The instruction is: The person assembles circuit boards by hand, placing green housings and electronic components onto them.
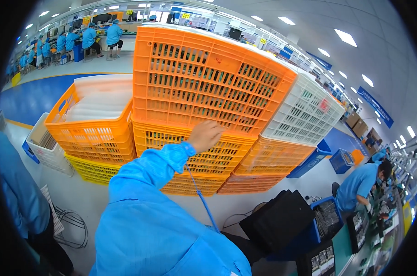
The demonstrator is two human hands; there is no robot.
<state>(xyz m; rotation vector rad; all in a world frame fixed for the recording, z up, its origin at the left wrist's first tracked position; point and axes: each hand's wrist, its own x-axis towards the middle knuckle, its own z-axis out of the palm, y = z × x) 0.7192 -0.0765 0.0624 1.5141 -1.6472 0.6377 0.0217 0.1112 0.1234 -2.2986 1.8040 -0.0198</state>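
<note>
My left hand (206, 136) is up at the front of the stacked crates, its fingers loosely bent and apart, with no held thing showing. It overlaps the lower edge of a large orange slotted crate (181, 110), just above a yellow-orange crate (190, 158); whether the fingertips touch is not clear. Green, board-like items show through the upper crate's slots. A blue coiled cord (200, 195) hangs from near my blue sleeve cuff. My right hand is out of view.
White foam sheets (100, 103) fill another orange crate at left; a white crate (305, 110) stands at right. Below right are black trays (277, 221), a blue bin (328, 216) and a workbench with a co-worker (358, 184). Another person's blue sleeve (22, 179) is near left.
</note>
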